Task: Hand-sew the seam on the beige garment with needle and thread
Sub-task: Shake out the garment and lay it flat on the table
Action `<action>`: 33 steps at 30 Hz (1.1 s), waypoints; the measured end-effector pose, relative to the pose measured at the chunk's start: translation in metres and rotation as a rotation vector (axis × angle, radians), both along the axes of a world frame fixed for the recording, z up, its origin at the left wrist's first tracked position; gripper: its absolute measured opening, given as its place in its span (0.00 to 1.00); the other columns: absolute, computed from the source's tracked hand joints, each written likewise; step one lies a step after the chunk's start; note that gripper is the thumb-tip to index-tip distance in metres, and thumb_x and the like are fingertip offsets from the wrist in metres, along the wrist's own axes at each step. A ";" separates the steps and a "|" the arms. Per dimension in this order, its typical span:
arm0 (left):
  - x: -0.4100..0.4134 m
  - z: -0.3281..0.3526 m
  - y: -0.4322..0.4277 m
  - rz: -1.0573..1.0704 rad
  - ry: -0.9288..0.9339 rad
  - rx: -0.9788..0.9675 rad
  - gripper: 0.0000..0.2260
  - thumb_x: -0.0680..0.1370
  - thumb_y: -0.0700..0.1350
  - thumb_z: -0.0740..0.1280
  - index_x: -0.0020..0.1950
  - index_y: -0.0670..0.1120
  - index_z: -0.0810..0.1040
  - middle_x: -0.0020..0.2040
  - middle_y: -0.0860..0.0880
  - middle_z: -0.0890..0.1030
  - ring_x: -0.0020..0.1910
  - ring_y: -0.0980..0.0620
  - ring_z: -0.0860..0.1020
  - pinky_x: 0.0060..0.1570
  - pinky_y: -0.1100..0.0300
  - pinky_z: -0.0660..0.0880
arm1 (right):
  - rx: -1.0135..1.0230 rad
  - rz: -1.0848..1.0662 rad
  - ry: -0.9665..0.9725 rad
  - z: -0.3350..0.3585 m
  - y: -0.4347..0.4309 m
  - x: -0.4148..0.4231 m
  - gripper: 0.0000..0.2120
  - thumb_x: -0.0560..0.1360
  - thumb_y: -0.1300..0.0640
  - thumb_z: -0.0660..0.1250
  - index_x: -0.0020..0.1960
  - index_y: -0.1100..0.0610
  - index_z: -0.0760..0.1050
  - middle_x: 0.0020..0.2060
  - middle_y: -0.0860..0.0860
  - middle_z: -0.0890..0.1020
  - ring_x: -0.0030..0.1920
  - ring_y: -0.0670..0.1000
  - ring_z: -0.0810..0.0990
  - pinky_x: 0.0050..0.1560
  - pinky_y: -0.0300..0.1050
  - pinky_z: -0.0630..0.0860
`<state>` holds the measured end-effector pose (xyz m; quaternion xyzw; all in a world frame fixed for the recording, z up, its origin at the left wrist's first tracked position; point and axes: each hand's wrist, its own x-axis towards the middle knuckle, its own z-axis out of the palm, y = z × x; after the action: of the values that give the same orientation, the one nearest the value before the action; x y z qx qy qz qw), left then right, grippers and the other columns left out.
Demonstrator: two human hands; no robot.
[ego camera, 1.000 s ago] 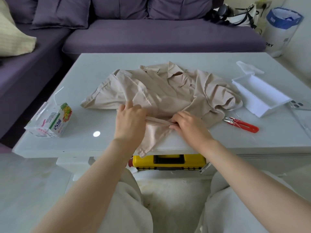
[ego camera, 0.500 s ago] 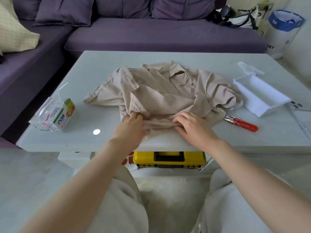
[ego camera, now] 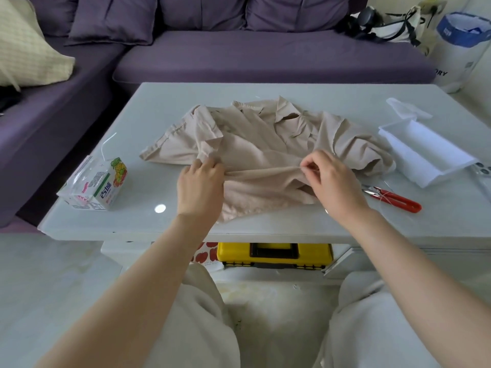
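Left hand (ego camera: 200,187) grips the garment (ego camera: 260,144): palm down, fingers curled, a fold of beige cloth bunched under the fingertips. Right hand (ego camera: 337,181) pinches the same fold, with thumb and forefinger closed tight on a ridge of cloth and the other fingers loosely curled behind. Its wrist is lifted off the table (ego camera: 159,115). Between the two grips the cloth is pulled into one taut, straight ridge. Needle and thread at the pinch: too small to tell. The rest of the garment lies crumpled beyond the hands, collar on the far side. The hem lies just nearer than the ridge, on the table top and short of the near edge.

Just right of the right hand, red snips (ego camera: 393,199) lie flat, apart from the cloth. Farther right and beyond them is an open white box (ego camera: 425,152). A phone (ego camera: 482,168) sits past the box, cut off by the frame edge. Well left of the left hand is a carton (ego camera: 98,187) with a straw. Below the hands, under the table, is a yellow toolbox (ego camera: 273,254).

Compared with 0.5 s ago: the hands were closer together and the right hand lay low over the cloth. It has now moved off to the right and lifted, its grip narrowed to a pinch. The left hand keeps its bunching grip. The ridge between them is longer and tauter. At 1 s ago the hem hung over the near edge; now it is on the top. Snips, box and carton are unmoved.
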<state>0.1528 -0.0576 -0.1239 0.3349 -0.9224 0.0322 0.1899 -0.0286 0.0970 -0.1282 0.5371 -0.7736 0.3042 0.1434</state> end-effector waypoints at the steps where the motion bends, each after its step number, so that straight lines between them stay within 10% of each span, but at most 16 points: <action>1: 0.001 0.003 0.002 0.023 0.014 -0.004 0.07 0.68 0.31 0.69 0.39 0.42 0.79 0.38 0.46 0.80 0.33 0.44 0.75 0.26 0.63 0.59 | -0.008 -0.010 0.018 0.001 0.001 0.000 0.03 0.73 0.68 0.67 0.43 0.62 0.74 0.41 0.54 0.77 0.39 0.55 0.77 0.34 0.42 0.70; 8: -0.002 0.006 0.011 0.060 0.038 0.242 0.08 0.72 0.36 0.61 0.46 0.45 0.77 0.37 0.48 0.75 0.38 0.44 0.73 0.30 0.58 0.59 | 0.145 0.126 0.057 -0.011 0.000 0.020 0.10 0.70 0.68 0.67 0.51 0.60 0.76 0.49 0.54 0.77 0.51 0.53 0.75 0.51 0.40 0.68; 12: -0.006 0.007 0.019 -0.074 0.109 0.421 0.04 0.74 0.37 0.61 0.44 0.43 0.74 0.41 0.50 0.73 0.40 0.48 0.69 0.34 0.58 0.63 | 0.254 0.095 0.061 -0.019 -0.003 0.018 0.11 0.71 0.66 0.68 0.53 0.61 0.75 0.49 0.55 0.76 0.48 0.55 0.76 0.43 0.41 0.66; 17: -0.008 0.004 0.014 -0.137 0.377 0.388 0.03 0.75 0.36 0.64 0.47 0.40 0.71 0.49 0.47 0.72 0.42 0.49 0.71 0.40 0.56 0.69 | -0.124 0.039 0.149 0.002 -0.006 0.005 0.13 0.62 0.78 0.60 0.35 0.61 0.72 0.35 0.54 0.75 0.40 0.54 0.70 0.37 0.39 0.60; 20: -0.008 0.000 0.013 -0.138 0.226 0.348 0.09 0.77 0.39 0.65 0.56 0.38 0.73 0.58 0.46 0.72 0.52 0.48 0.72 0.44 0.59 0.69 | -0.121 -0.016 0.243 0.005 -0.004 -0.004 0.11 0.63 0.76 0.59 0.32 0.62 0.73 0.33 0.54 0.75 0.40 0.52 0.65 0.36 0.38 0.56; 23: -0.005 -0.001 0.021 -0.156 0.016 0.241 0.08 0.78 0.42 0.62 0.53 0.42 0.78 0.54 0.47 0.76 0.53 0.47 0.74 0.46 0.58 0.70 | 0.323 -0.159 0.162 -0.003 0.002 -0.015 0.13 0.67 0.75 0.65 0.43 0.61 0.81 0.43 0.56 0.79 0.50 0.55 0.69 0.39 0.45 0.62; 26: 0.000 0.007 0.033 -0.116 -0.071 0.179 0.07 0.78 0.45 0.61 0.46 0.47 0.78 0.47 0.51 0.76 0.47 0.48 0.76 0.45 0.55 0.75 | 0.591 -0.196 0.076 -0.006 0.006 -0.014 0.17 0.71 0.69 0.64 0.57 0.57 0.78 0.56 0.54 0.76 0.61 0.57 0.67 0.62 0.47 0.63; 33: -0.001 0.007 0.040 -0.292 -0.162 0.081 0.09 0.75 0.48 0.67 0.51 0.48 0.82 0.57 0.51 0.78 0.63 0.46 0.66 0.58 0.59 0.54 | 0.347 0.216 0.072 -0.003 0.001 0.035 0.18 0.70 0.65 0.67 0.59 0.57 0.75 0.54 0.50 0.76 0.57 0.51 0.71 0.57 0.40 0.65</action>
<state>0.1522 -0.0180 -0.1167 0.2012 -0.9740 -0.0061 0.1038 0.0059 0.0985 -0.1315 0.6443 -0.7465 0.1606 0.0430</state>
